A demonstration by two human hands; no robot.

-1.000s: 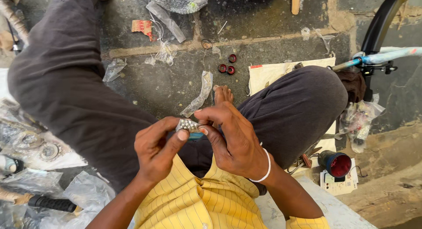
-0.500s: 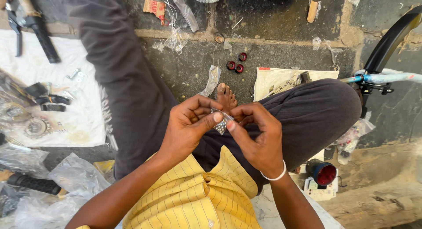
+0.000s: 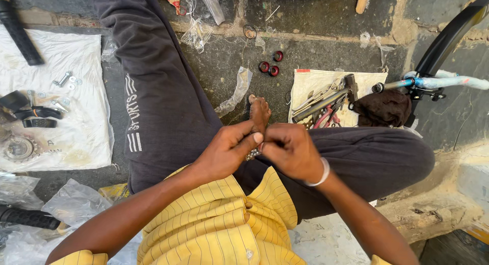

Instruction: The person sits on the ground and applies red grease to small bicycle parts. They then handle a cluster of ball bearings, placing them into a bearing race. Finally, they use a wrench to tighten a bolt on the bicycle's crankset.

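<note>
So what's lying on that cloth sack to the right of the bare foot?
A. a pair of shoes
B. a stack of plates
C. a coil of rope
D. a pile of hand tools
D: the cloth sack holds a heap of hand tools, among them pliers with red grips and long metal pieces, just beyond the person's right hand and beside a dark rag.

floor: dark stone slabs [image 3: 305, 10] — sandy joints | white cloth [image 3: 76, 92] left | daylight
</note>
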